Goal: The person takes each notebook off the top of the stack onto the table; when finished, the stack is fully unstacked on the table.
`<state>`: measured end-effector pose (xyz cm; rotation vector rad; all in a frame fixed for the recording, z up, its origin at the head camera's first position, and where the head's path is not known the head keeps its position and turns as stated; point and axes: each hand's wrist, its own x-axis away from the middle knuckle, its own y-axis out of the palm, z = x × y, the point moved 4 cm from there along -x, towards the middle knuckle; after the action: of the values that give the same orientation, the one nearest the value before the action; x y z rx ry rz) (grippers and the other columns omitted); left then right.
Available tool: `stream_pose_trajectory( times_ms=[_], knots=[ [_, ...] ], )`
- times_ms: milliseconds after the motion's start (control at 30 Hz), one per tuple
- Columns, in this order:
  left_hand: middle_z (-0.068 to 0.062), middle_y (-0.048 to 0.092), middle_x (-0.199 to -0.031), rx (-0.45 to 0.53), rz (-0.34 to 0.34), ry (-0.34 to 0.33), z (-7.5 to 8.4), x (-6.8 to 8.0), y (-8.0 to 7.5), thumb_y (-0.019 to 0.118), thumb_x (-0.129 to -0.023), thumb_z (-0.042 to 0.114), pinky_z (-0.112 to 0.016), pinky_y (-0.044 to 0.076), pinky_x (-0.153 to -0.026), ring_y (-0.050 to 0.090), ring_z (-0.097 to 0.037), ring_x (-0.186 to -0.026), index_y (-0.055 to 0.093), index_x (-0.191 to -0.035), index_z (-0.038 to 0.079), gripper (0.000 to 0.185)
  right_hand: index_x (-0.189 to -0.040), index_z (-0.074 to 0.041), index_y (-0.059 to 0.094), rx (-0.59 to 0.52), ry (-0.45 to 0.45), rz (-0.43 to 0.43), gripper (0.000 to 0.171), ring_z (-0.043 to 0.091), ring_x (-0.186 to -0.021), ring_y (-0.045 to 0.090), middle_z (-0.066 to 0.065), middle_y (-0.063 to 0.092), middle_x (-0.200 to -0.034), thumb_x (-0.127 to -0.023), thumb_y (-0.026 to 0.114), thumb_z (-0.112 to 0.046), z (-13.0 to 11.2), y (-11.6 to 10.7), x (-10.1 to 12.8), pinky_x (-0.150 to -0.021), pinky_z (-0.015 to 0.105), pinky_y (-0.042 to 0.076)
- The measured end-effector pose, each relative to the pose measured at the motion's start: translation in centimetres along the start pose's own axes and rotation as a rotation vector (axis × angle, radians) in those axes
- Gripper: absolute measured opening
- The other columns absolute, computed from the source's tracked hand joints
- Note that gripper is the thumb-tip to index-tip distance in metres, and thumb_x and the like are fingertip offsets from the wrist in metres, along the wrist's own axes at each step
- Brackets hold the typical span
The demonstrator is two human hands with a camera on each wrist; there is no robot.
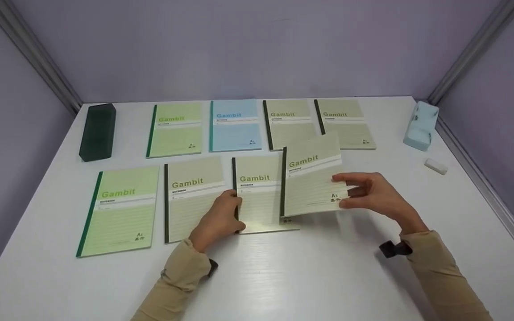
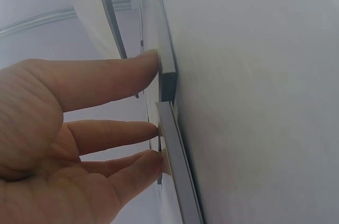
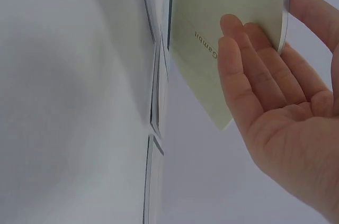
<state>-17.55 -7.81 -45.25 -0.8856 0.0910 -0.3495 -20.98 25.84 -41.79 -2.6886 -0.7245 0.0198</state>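
My right hand (image 1: 375, 196) pinches a beige notebook (image 1: 315, 178) by its right edge, the thumb on the front and the other fingers behind it. This notebook is raised and tilted, and it overlaps the right part of another beige notebook (image 1: 257, 196) lying in the front row. In the right wrist view the back of the held notebook (image 3: 222, 28) shows, with fingers against it. My left hand (image 1: 219, 216) rests at the dark spine of the lying notebook, thumb near its lower corner. The left wrist view shows the thumb (image 2: 116, 78) and fingertips touching the notebook edges.
Left of that hand lie another beige notebook (image 1: 190, 191) and a green one (image 1: 121, 209). The back row holds a green notebook (image 1: 176, 133), a blue one (image 1: 234, 129) and two beige ones. A dark green case (image 1: 98, 133), a light blue case (image 1: 421, 125) and a white eraser (image 1: 436, 166) lie at the sides.
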Motion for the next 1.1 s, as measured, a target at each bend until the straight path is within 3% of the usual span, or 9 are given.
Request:
stream_pose_trajectory(
  times_ms=[100,367,500,733,967,1100],
  knots=[
    [-0.024,0.049,-0.124,0.003,0.001,-0.001,-0.1,0.0,0.0,0.075,-0.072,-0.002,-0.043,0.041,-0.083,0.050,-0.034,-0.107,0.055,-0.072,-0.005,0.020,-0.134,-0.001,0.054,-0.015,0.007,-0.003,0.063,0.028,-0.098,0.067,0.018,0.060,-0.125,-0.077,0.079,-0.005,0.6,-0.8,0.9,-0.076,0.034,0.055],
    [-0.027,0.044,-0.134,0.021,0.008,-0.005,-0.2,0.0,-0.1,0.073,-0.071,-0.003,-0.045,0.042,-0.090,0.044,-0.040,-0.124,0.054,-0.074,-0.006,0.019,-0.135,-0.001,0.053,0.013,0.034,-0.034,0.061,0.028,-0.093,0.068,0.017,0.058,-0.128,-0.079,0.077,-0.004,2.7,-3.3,2.9,-0.074,0.032,0.054],
    [-0.027,0.043,-0.137,0.029,0.012,-0.018,-0.3,0.0,-0.1,0.073,-0.071,-0.003,-0.045,0.042,-0.092,0.042,-0.041,-0.127,0.054,-0.075,-0.005,0.019,-0.134,-0.003,0.054,0.060,0.049,-0.024,0.062,0.022,-0.101,0.063,0.015,0.053,-0.133,-0.077,0.079,-0.004,4.0,-4.0,2.9,-0.073,0.031,0.054],
    [-0.027,0.043,-0.137,0.019,0.014,-0.033,-0.3,0.1,0.0,0.073,-0.071,-0.001,-0.045,0.041,-0.095,0.042,-0.041,-0.127,0.054,-0.075,-0.003,0.020,-0.137,-0.005,0.048,0.219,0.170,-0.003,0.071,0.031,-0.110,0.051,0.021,0.049,-0.130,-0.074,0.080,-0.008,5.1,-3.8,2.9,-0.078,0.030,0.050],
    [-0.026,0.041,-0.139,0.016,0.015,-0.056,-0.3,0.0,0.0,0.075,-0.071,-0.001,-0.046,0.040,-0.097,0.042,-0.040,-0.127,0.055,-0.077,-0.002,0.020,-0.126,-0.003,0.056,0.377,0.209,0.059,0.058,0.031,-0.099,0.052,0.021,0.056,-0.114,-0.074,0.080,-0.011,4.5,-3.7,2.4,-0.072,0.033,0.048],
    [-0.027,0.040,-0.140,0.053,0.036,-0.036,0.0,-0.1,0.2,0.074,-0.073,0.001,-0.046,0.040,-0.098,0.042,-0.040,-0.127,0.063,-0.100,-0.007,0.030,-0.122,0.000,0.057,0.498,0.231,0.103,0.048,0.033,-0.094,0.056,0.025,0.057,-0.113,-0.082,0.075,-0.020,3.8,-3.6,2.2,-0.069,0.037,0.047]
  ],
)
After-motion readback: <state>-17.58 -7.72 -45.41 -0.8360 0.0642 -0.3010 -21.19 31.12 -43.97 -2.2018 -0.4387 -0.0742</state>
